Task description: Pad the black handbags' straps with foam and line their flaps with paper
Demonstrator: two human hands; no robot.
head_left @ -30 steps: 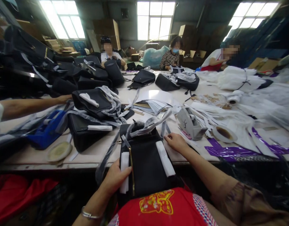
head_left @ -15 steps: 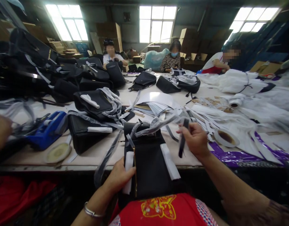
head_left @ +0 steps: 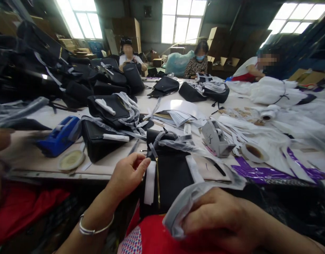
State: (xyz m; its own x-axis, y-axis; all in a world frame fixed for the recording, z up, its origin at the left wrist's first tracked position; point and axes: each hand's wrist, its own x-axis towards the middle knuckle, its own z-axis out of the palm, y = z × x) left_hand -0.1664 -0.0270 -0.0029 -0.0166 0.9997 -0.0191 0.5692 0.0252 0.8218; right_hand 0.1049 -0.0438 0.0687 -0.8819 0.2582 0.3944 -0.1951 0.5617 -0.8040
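Note:
A black handbag point(head_left: 171, 176) with white paper strips on its edges and a gold trim line rests against the table edge in front of me. My left hand point(head_left: 128, 173) hovers at the bag's left side, fingers curled and pinching near a wrapped strap end. My right hand point(head_left: 218, 217) is close to the camera, closed on the bag's long strap point(head_left: 186, 197), which is wrapped in grey-white film and runs back to the bag's top.
Along the table point(head_left: 109, 165) lie more black handbags point(head_left: 106, 135), a blue tape dispenser point(head_left: 60, 135), a grey tape dispenser point(head_left: 214, 138), tape rolls point(head_left: 252, 151), white paper sheets point(head_left: 178, 113) and purple film point(head_left: 260, 171). A neighbour's hand point(head_left: 2, 139) shows at left; three people sit at the far end.
My right hand has pulled the wrapped strap away from the bag's top down toward my lap. My left hand let go of the bag's left paper strip and lifted to the strap end.

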